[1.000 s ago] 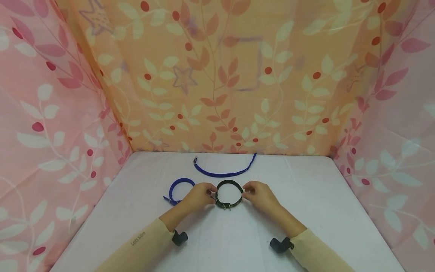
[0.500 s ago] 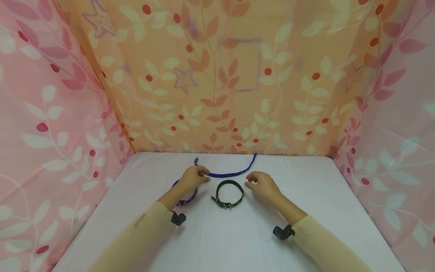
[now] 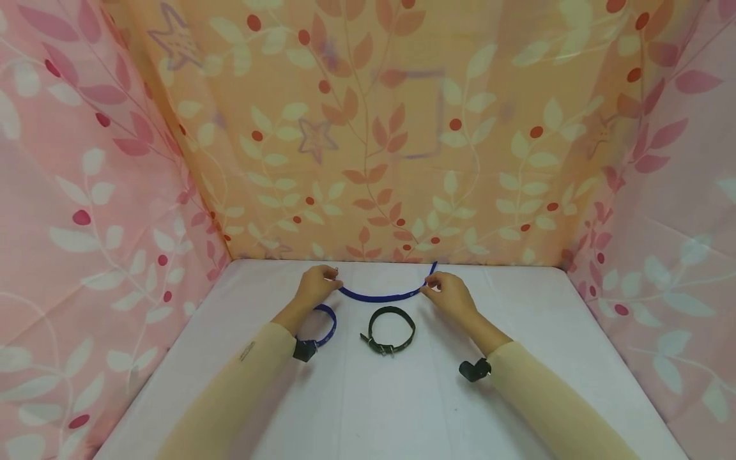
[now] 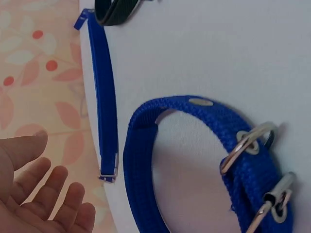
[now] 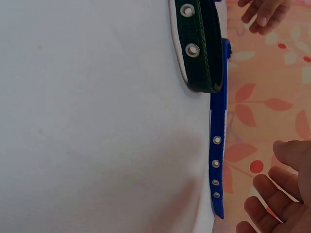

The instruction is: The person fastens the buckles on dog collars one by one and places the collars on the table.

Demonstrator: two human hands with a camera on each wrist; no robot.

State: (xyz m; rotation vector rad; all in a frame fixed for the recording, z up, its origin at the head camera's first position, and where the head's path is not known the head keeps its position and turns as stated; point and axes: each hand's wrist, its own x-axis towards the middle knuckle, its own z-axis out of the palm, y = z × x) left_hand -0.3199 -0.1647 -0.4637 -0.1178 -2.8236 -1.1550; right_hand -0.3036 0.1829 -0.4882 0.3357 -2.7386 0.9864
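Observation:
An unbuckled blue strap (image 3: 376, 297) lies curved near the back of the white table (image 3: 402, 402). My left hand (image 3: 318, 283) is at its buckle end; the left wrist view shows that hand (image 4: 39, 194) with relaxed, spread fingers just short of the metal buckle (image 4: 108, 174). My right hand (image 3: 450, 292) is at the holed tip, where its fingers (image 5: 279, 194) hang loose beside the strap (image 5: 217, 145) without gripping it. A dark green buckled collar (image 3: 391, 329) lies between my forearms. A blue buckled collar (image 3: 324, 326) lies by my left wrist.
Pink and orange leaf-print curtains (image 3: 368, 160) wall the table on the left, back and right. The strap runs close to the back curtain. Bare white tabletop stretches in front of the collars and off to the right.
Both hands let go of the dark green collar and moved back to the ends of the open blue strap. The green collar stays flat on the table.

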